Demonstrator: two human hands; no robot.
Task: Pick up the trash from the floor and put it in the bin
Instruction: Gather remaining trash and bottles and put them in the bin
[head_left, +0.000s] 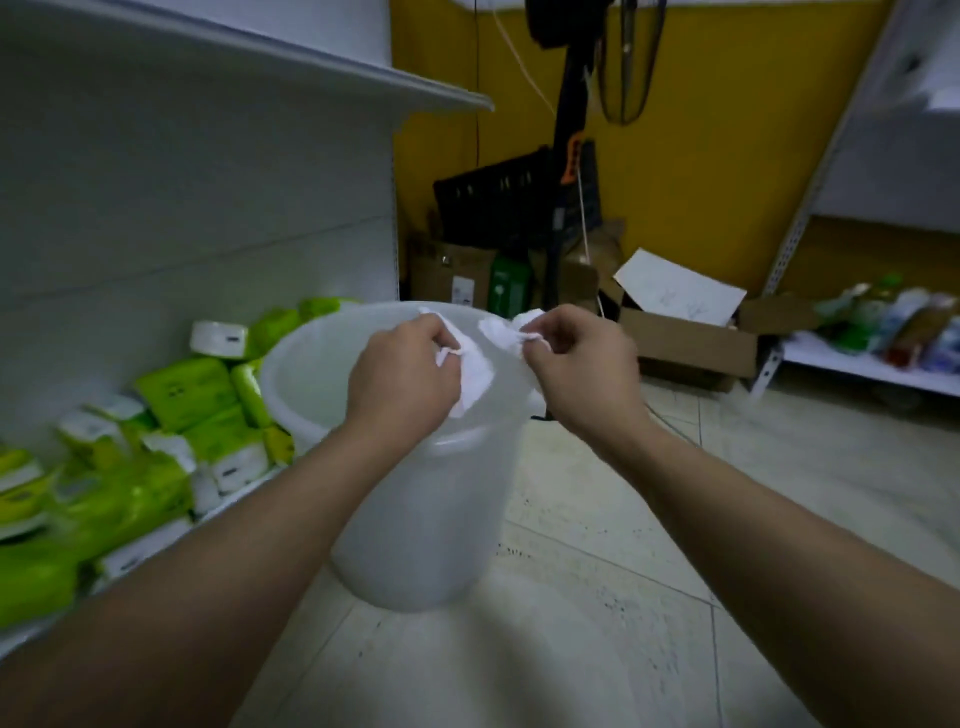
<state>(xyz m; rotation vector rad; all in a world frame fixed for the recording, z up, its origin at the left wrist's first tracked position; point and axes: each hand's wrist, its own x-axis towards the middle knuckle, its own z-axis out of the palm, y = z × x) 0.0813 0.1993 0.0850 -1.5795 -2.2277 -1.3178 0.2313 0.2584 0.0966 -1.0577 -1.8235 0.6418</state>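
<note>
A translucent white plastic bin (415, 519) stands on the tiled floor in the middle of the view. Both my hands hover over its open top. My left hand (400, 379) is closed on a crumpled white tissue (472, 374) that hangs down from my fingers over the bin's mouth. My right hand (582, 364) pinches a second white tissue wad (506, 332) between thumb and fingers, just right of the other piece. The bin's inside is mostly hidden behind my hands.
A white shelf unit (182, 218) on the left carries green and white tissue packs (182, 395) on its bottom shelf. Cardboard boxes (691, 338), a black crate (493, 202) and a yellow wall lie behind. Another shelf (883, 364) with packets stands at the right.
</note>
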